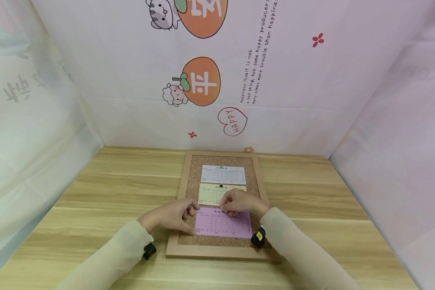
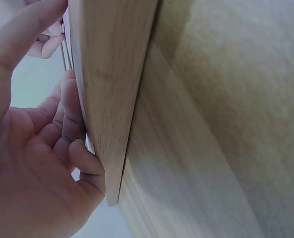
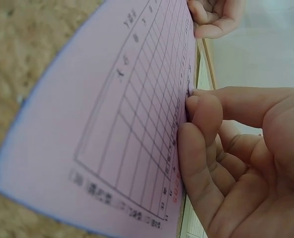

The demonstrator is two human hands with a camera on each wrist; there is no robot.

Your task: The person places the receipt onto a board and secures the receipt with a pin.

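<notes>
A pink printed form (image 1: 222, 225) lies below a yellow form (image 1: 207, 195) and a white form (image 1: 221, 174) on a framed cork board (image 1: 193, 173). My left hand (image 1: 174, 215) rests at the pink form's left edge, its thumb extended on the lower left corner and its other fingers loosely bent near the upper corner. At the middle of the form's top edge, my right hand (image 1: 239, 201) pinches a tiny object, apparently a push pin, between thumb and forefinger; the fingertips mostly hide it. In the right wrist view, this hand's (image 3: 241, 158) other fingers are curled beside the paper.
A green pin (image 1: 221, 166) sits at the white form's top, a black pin (image 1: 221, 185) at the yellow one's. The board's wooden frame (image 1: 217, 251) lies flat on a wood-grain table (image 1: 322, 201). Printed cloth (image 1: 282, 80) hangs behind and along both sides.
</notes>
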